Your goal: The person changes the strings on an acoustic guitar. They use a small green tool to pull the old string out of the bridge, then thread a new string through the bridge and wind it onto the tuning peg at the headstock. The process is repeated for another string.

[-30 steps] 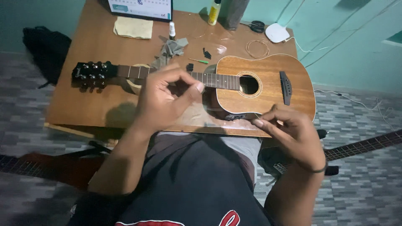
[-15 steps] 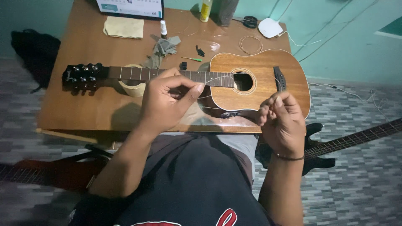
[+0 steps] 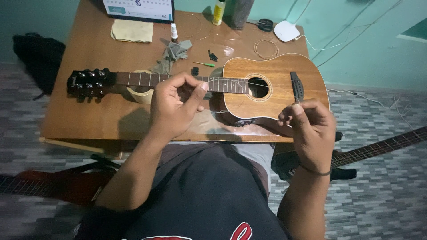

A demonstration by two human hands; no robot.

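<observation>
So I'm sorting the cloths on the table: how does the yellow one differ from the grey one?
The yellow cloth lies flat and folded near the table's far edge; the grey cloth is crumpled in a heap beside the acoustic guitar's neck. The yellow cloth looks larger and tidier than the grey. Neither is touched by a hand.

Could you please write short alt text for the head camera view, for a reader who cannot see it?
A person's left hand and right hand pinch a thin guitar string over an acoustic guitar lying flat on a wooden table. Behind it lie a grey cloth, a coiled string and small bottles.
</observation>
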